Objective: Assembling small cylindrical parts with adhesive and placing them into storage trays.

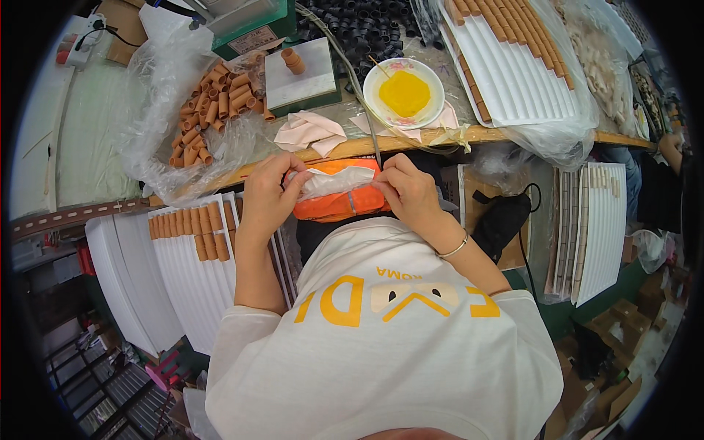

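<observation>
White shirt (381, 359) nearest the camera, belly and chest filling the lower middle. Just past it, the orange pack (330, 209) sits at the lap, just short of the counter (513, 135) edge, with a white sheet (339, 181) across its top, edge ragged and crumpled.

Hands: left hand (270, 192) pinches the sheet's left end, thumb to fingers. Right hand (416, 192) has fingers curled in a pinch at the pack's right end; whether on sheet or wrapper, cannot tell. Hands apart, pack between them.

On the counter: pink cloths (311, 132) just beyond the pack, a plate (434, 73) of yellow paste (405, 94) with a stick (378, 66) in it, a metal block (301, 53) with brown tubes stacked on it, loose brown tubes (213, 110) to the left.

Risks, my judgement: uneven pull from the two hands could tear the sheet, which looks thin. Pack seems to rest only on the lap, so a tug or a leg shift could tip it off. A cable (376, 143) hangs over the counter edge beside the right hand; a knuckle could snag it. Plate is near the edge; a raised forearm could knock it and smear paste on the cloths.
</observation>
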A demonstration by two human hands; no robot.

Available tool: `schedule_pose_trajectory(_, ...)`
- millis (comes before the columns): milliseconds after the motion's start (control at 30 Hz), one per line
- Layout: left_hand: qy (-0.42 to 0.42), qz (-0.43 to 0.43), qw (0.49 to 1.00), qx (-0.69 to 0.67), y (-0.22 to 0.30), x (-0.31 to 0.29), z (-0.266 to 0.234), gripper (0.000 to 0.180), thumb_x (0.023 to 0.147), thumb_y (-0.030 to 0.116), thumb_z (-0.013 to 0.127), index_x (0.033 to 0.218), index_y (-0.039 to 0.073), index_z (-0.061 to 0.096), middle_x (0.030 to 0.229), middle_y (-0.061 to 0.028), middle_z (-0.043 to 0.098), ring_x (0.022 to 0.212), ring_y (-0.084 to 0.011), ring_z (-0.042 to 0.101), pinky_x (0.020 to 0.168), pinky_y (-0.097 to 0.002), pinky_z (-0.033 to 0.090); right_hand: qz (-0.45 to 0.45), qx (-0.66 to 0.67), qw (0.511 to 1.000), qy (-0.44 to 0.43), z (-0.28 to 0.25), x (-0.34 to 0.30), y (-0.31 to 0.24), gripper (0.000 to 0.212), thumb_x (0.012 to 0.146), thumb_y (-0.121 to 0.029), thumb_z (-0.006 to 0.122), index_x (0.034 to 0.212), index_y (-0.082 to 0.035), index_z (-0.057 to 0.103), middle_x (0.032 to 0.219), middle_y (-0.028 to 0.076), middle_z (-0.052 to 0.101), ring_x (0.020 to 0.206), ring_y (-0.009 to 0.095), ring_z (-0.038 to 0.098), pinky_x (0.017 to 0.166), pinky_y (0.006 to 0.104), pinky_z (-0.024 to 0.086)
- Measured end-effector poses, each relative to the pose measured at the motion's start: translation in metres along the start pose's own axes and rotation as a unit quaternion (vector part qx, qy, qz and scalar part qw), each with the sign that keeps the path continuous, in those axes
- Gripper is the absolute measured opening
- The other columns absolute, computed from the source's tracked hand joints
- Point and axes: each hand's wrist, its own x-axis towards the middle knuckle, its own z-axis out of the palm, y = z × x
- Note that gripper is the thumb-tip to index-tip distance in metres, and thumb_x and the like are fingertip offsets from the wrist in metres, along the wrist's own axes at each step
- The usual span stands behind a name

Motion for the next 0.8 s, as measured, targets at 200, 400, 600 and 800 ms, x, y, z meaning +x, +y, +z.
schedule_pose_trajectory(200,0.156,0.026,0.974,-0.16,-0.002,-0.001,0.008,0.012,0.082,0.002,0.07,0.091,0.002,0.062,0.085,-0.0067,0.061,0.077,-0.016,0.059,0.072,-0.0268,0.05,0.034,0.0,0.999,-0.013,-0.011,0.007,-0.014,0.016,0.076,-0.011,0.075,0.084,-0.003,0.064,0.086,0.008,0.058,0.063,0.025,0.061,0.055,0.0333,0.05)
schedule_pose_trajectory(400,0.152,-0.008,0.963,-0.221,-0.023,-0.012,-0.009,0.066,0.068,0.011,0.082,0.125,0.003,0.048,0.112,-0.0079,0.059,0.104,-0.0181,0.055,0.096,-0.0333,0.042,0.074,0.035,0.991,0.11,-0.037,0.005,-0.011,0.013,0.077,-0.012,0.076,0.082,-0.004,0.067,0.078,0.007,0.059,0.058,0.016,0.057,0.052,0.0271,0.046)
schedule_pose_trajectory(600,0.032,0.08,0.995,0.043,-0.004,-0.03,0.014,0.075,0.057,0.021,0.088,0.119,0.002,0.052,0.112,-0.013,0.058,0.104,-0.0322,0.055,0.095,-0.04,0.044,0.14,-0.083,0.986,-0.025,-0.095,-0.012,0.017,0.025,0.072,-0.016,0.08,0.088,-0.002,0.068,0.086,0.01,0.062,0.075,0.022,0.059,0.067,0.032,0.047)
schedule_pose_trajectory(800,0.07,0.1,0.991,0.054,-0.029,-0.034,0.028,0.035,0.068,0.01,0.08,0.097,0.0,0.062,0.095,-0.0146,0.058,0.097,-0.0363,0.053,0.086,-0.0415,0.044,0.136,-0.07,0.97,-0.189,-0.09,-0.04,0.041,0.019,0.072,-0.011,0.076,0.089,-0.006,0.069,0.1,0.01,0.066,0.096,0.029,0.059,0.085,0.0371,0.047)
